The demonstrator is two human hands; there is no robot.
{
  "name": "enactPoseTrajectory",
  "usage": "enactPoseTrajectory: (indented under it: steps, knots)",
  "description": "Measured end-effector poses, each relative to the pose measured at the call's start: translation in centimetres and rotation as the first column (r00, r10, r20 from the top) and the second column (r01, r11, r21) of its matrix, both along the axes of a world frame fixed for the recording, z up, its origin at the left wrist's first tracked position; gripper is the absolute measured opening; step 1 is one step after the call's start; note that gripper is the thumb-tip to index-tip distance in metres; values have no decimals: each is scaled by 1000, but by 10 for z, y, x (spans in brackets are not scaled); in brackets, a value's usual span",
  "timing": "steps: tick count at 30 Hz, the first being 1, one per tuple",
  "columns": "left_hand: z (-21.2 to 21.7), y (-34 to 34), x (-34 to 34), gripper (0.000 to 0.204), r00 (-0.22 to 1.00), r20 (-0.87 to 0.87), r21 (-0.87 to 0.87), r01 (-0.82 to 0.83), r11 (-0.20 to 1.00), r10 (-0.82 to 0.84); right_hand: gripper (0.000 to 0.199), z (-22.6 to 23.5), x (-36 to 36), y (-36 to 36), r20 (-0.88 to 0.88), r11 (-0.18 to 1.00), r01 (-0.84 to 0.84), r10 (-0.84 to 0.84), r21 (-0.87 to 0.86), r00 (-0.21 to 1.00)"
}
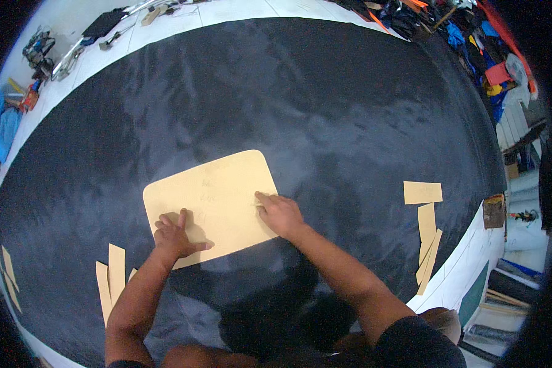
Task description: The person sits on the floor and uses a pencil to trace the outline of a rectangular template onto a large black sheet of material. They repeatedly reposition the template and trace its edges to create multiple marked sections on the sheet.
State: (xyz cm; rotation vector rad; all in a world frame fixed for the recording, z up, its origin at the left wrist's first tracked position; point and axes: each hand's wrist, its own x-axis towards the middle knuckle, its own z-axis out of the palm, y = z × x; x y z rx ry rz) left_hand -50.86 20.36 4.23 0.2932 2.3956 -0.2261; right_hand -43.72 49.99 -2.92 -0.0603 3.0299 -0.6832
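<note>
Although the tan panel lies flat under left hand and right hand, fingers apart, the black sheet appears uncut.

Card panel: plain pale yellow, faint grey marks near the centre. Plastic sheeting beneath the panel: black, with cloudy grey sheen. Card strips left of the panel and rectangular card piece right of it: matching pale yellow. Floor tiles beyond the panel: white, thin dark joint lines. Sleeve below right of the panel: solid black.
</note>
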Motion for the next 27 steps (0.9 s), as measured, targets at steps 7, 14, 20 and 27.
enactPoseTrajectory:
  steps: [7,14,20,27]
  knots:
    - [10,87,-62,65,941,-224,447,329,832,-253,44,1,2,-2,-32,999,4,-3,52,999]
    - [-45,178,-59,51,931,-272,545,358,758,-244,44,3,-2,-3,223,997,2,-18,73,975]
    - [-43,183,-60,53,930,-266,470,356,808,-255,41,15,-3,2,143,1000,-23,22,8,989]
    - [-39,181,-52,74,915,-328,472,375,798,-236,34,30,-18,94,-156,891,343,-400,-299,903]
